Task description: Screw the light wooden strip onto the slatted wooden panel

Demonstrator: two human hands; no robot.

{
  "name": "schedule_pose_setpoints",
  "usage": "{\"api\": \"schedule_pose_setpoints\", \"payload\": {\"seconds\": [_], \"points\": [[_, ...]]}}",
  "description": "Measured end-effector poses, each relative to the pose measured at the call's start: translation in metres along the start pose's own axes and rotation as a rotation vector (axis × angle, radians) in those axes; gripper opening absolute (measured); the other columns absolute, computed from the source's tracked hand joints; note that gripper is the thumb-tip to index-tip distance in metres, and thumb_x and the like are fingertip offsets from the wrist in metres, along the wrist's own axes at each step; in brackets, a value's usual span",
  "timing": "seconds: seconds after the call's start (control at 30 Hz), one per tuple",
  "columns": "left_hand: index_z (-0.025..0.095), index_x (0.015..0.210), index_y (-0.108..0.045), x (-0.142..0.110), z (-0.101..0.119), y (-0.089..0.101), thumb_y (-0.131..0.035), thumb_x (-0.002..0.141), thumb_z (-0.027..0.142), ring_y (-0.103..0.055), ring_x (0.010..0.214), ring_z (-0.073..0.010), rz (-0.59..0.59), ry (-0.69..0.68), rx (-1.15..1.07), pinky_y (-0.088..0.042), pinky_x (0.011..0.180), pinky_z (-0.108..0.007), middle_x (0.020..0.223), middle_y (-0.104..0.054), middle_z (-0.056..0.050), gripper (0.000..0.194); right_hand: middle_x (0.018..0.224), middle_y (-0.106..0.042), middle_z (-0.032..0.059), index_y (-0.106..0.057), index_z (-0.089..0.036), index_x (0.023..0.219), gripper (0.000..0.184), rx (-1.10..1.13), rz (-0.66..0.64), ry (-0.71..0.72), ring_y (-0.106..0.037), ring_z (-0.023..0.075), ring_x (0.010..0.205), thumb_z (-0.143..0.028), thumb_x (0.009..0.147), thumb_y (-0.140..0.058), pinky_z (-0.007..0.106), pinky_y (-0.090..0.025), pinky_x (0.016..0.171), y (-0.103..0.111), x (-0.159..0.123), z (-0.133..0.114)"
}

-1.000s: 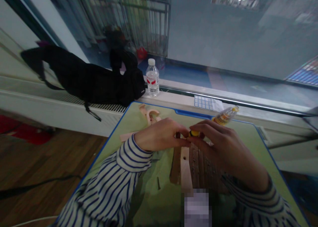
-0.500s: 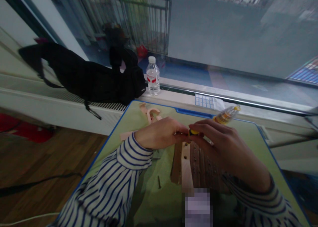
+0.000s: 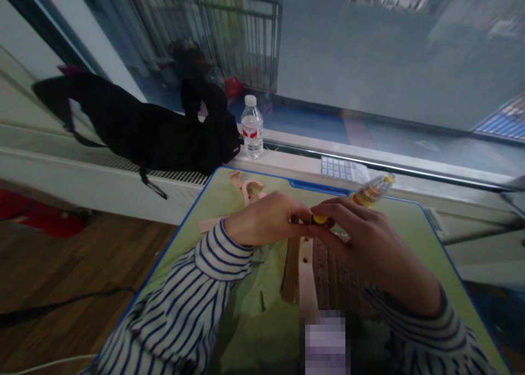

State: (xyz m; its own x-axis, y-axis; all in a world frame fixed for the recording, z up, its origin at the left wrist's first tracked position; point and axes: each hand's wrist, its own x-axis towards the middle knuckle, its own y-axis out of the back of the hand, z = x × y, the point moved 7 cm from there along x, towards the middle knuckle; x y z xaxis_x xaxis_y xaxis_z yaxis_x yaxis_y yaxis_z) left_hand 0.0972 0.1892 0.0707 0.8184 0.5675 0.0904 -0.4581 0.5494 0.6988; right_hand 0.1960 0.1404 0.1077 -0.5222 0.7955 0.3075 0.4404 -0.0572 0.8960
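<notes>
My right hand point(image 3: 365, 233) is closed, its fingertips pinching a small yellow piece with a black band point(image 3: 319, 219). Thumb and fingers of my left hand point(image 3: 270, 216) are pressed together right at that piece's left end; what they grip is hidden. Just below my fingertips, a pale wooden strip point(image 3: 307, 287) with drilled holes lies along a ridged brown block point(image 3: 328, 282), partly under my right hand. To the left, a single screw or nail point(image 3: 263, 301) rests on the green tabletop point(image 3: 246, 331).
Curved pale wooden pieces point(image 3: 251, 189) lie at the table's far left. A clear yellow-tipped, bottle-like object point(image 3: 373, 191) shows beyond my right hand. On the sill stand a water bottle point(image 3: 252, 128) and a black bag point(image 3: 164, 134), with a blue-white sheet point(image 3: 337, 167) farther right.
The yellow piece between my fingertips has tilted to lie more level, showing more of its yellow end. Both hands stay in nearly the same place.
</notes>
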Motion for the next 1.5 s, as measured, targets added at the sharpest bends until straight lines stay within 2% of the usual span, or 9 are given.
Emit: {"api": "schedule_pose_setpoints", "payload": {"seconds": [0.17, 0.33, 0.57, 0.73, 0.93, 1.07, 1.27, 1.5], "points": [[0.019, 0.088, -0.072, 0.0, 0.0, 0.0, -0.061, 0.087, 0.034, -0.057, 0.064, -0.0091, -0.014, 0.005, 0.017, -0.033, 0.058, -0.019, 0.069, -0.066, 0.002, 0.019, 0.118, -0.064, 0.0072, -0.051, -0.021, 0.125, 0.032, 0.021, -0.03, 0.033, -0.063, 0.02, 0.101, -0.025, 0.093, -0.051, 0.036, -0.051, 0.084, 0.001, -0.002, -0.005], [0.017, 0.09, -0.072, 0.0, 0.0, -0.002, -0.059, 0.089, 0.03, -0.059, 0.067, -0.0102, -0.017, -0.009, -0.006, -0.034, 0.059, -0.019, 0.071, -0.067, 0.001, 0.019, 0.106, -0.067, 0.006, -0.058, -0.02, 0.112, 0.022, -0.001, -0.013, 0.048, -0.065, 0.0183, 0.091, -0.029, 0.095, -0.048, 0.034, -0.052, 0.079, 0.0, -0.002, -0.003], [0.016, 0.094, -0.069, 0.0, 0.004, -0.007, -0.051, 0.093, 0.025, -0.061, 0.071, -0.0116, -0.067, -0.035, 0.011, -0.033, 0.059, -0.02, 0.075, -0.067, 0.001, 0.021, 0.093, -0.066, 0.0049, -0.06, -0.02, 0.102, 0.019, -0.107, -0.008, -0.007, -0.064, 0.0184, 0.081, -0.033, 0.093, -0.051, 0.033, -0.05, 0.07, 0.002, -0.002, 0.003], [0.017, 0.093, -0.07, 0.0, 0.005, -0.006, -0.057, 0.09, 0.029, -0.059, 0.068, -0.0106, -0.034, -0.021, 0.028, -0.034, 0.059, -0.021, 0.075, -0.068, 0.001, 0.018, 0.09, -0.065, 0.0051, -0.06, -0.019, 0.102, 0.02, -0.107, -0.019, -0.003, -0.064, 0.0188, 0.079, -0.034, 0.094, -0.048, 0.033, -0.048, 0.069, 0.002, -0.002, 0.0], [0.017, 0.09, -0.071, 0.001, 0.002, -0.006, -0.061, 0.087, 0.033, -0.06, 0.068, -0.0113, -0.029, -0.01, -0.004, -0.037, 0.06, -0.021, 0.074, -0.068, 0.001, 0.02, 0.103, -0.066, 0.0063, -0.058, -0.02, 0.109, 0.022, -0.058, -0.041, 0.024, -0.064, 0.0189, 0.089, -0.033, 0.092, -0.052, 0.035, -0.05, 0.078, 0.004, -0.003, -0.006], [0.017, 0.087, -0.073, 0.001, 0.003, -0.003, -0.065, 0.084, 0.03, -0.058, 0.062, -0.0095, -0.018, -0.009, -0.004, -0.035, 0.058, -0.02, 0.066, -0.065, 0.002, 0.016, 0.114, -0.064, 0.0046, -0.055, -0.023, 0.119, 0.026, -0.004, -0.042, 0.047, -0.062, 0.0171, 0.097, -0.024, 0.093, -0.05, 0.034, -0.05, 0.084, 0.007, -0.006, -0.009], [0.015, 0.09, -0.072, -0.001, 0.003, -0.006, -0.06, 0.088, 0.024, -0.056, 0.064, -0.0085, -0.06, -0.05, -0.025, -0.033, 0.059, -0.019, 0.067, -0.064, 0.003, 0.015, 0.099, -0.066, 0.0045, -0.06, -0.02, 0.105, 0.019, -0.023, -0.026, 0.028, -0.064, 0.0176, 0.086, -0.03, 0.094, -0.048, 0.034, -0.051, 0.078, 0.006, -0.004, -0.006], [0.015, 0.089, -0.07, -0.001, 0.0, -0.007, -0.055, 0.091, 0.029, -0.055, 0.062, -0.0096, -0.062, -0.037, 0.025, -0.031, 0.055, -0.02, 0.066, -0.063, 0.002, 0.02, 0.093, -0.066, 0.0053, -0.06, -0.018, 0.101, 0.019, -0.078, -0.006, 0.0, -0.064, 0.0187, 0.083, -0.03, 0.094, -0.048, 0.034, -0.05, 0.073, 0.004, -0.001, -0.003]]}}
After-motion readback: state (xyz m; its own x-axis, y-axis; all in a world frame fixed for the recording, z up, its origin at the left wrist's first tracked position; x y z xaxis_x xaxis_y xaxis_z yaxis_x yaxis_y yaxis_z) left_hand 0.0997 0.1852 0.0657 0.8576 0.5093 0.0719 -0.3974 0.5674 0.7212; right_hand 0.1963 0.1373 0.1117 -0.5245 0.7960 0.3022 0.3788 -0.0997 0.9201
